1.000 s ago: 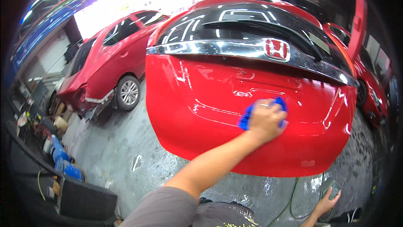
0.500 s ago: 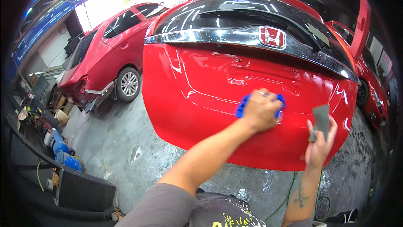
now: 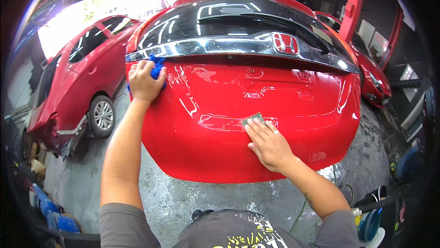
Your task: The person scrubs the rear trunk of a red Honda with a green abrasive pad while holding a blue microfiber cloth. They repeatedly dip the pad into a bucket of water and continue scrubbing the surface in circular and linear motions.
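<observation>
Blue cloth [image 3: 157,70] bunched under the left hand [image 3: 145,83], grey-green sheet [image 3: 255,116] pressed beneath the right hand [image 3: 270,146], glossy red tailgate [image 3: 206,156] spreading under both!

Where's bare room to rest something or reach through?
Bare floor shows between silver wheel and left forearm. A hand could pass over the red tailgate between left hand and right hand. Crowded: lower left, around blue object.

A car body workshop — red car [image 3: 73,76] with a ragged rear end, wet tailgate [image 3: 220,156], stained grey floor [image 3: 160,197].
</observation>
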{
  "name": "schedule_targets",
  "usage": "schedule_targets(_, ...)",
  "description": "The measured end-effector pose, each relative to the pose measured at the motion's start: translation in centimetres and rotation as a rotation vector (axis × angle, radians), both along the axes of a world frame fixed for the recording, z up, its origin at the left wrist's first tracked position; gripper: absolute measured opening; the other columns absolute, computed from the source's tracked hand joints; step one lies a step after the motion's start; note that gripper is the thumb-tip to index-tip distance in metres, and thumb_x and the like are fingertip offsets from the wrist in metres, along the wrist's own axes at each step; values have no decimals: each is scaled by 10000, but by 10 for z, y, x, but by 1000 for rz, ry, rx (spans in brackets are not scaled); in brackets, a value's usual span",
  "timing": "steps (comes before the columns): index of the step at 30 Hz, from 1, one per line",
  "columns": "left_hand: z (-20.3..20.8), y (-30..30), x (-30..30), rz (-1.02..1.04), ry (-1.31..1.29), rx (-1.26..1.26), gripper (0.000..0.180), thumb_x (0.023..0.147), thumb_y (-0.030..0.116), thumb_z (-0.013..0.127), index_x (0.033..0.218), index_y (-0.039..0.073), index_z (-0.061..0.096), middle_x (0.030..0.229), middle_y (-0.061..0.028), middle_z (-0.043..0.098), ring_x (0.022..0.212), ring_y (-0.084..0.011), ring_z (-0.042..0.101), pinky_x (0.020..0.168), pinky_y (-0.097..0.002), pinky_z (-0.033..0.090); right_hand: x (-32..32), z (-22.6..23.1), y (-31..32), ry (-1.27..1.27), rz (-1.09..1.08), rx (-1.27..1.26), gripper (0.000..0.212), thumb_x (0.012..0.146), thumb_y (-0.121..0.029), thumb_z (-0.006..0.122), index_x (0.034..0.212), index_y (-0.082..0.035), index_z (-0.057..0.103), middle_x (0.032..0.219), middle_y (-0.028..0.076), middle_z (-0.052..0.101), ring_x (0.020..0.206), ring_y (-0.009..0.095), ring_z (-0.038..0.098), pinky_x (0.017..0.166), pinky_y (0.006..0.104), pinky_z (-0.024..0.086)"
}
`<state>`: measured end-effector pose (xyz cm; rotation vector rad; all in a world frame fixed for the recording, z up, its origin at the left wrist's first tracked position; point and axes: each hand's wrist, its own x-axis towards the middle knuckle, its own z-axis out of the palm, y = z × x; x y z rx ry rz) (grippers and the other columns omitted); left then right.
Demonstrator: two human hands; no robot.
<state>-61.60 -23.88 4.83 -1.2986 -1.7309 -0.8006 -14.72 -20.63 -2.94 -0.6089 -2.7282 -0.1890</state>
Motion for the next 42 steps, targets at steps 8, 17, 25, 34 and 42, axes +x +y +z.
schedule_targets(8, -26, 12, -30, -297, 35, 209, 314, 883, 369, 889, 907, 117, 703, 1165, -100, 764, 1108, -374, 682, 998, -517, 522, -140, 27, 50, 186, -383, 124, 598, 1200, -371, 472, 1693, -32, 467, 1809, 178, 400, 1674, 331, 385, 1358, 608, 277)
schedule_targets(17, -27, 7, -32, -415, -3, 272, 314, 862, 379, 904, 865, 134, 708, 1191, -79, 771, 1157, -376, 673, 1033, -527, 509, -146, 28, 40, 161, -488, 230, 606, 1205, -359, 454, 1696, -5, 435, 1797, 228, 393, 1666, 387, 382, 1362, 612, 264)
schedule_targets(25, -27, -2, -43, -419, -7, 277, 295, 851, 330, 921, 883, 119, 719, 1183, -105, 780, 1161, -372, 678, 1031, -515, 514, -138, -3, -22, 30, -490, 39, 620, 1196, -348, 491, 1716, -18, 422, 1831, 213, 339, 1688, 378, 353, 1370, 618, 243)
schedule_targets(34, -27, 3, -39, -434, -15, 281, 304, 835, 380, 916, 833, 133, 738, 1149, -67, 772, 1153, -364, 678, 1046, -518, 511, -147, 15, 27, 182, -446, 154, 604, 1210, -347, 452, 1722, -29, 413, 1827, 217, 344, 1690, 390, 339, 1360, 643, 250)
schedule_targets(42, -26, 4, -31, -459, -21, 297, 304, 834, 357, 924, 850, 137, 714, 1164, -80, 771, 1148, -366, 683, 1037, -517, 513, -152, 42, 47, 99, -554, 125, 606, 1214, -365, 433, 1731, -49, 405, 1832, 184, 348, 1700, 353, 328, 1369, 657, 219)
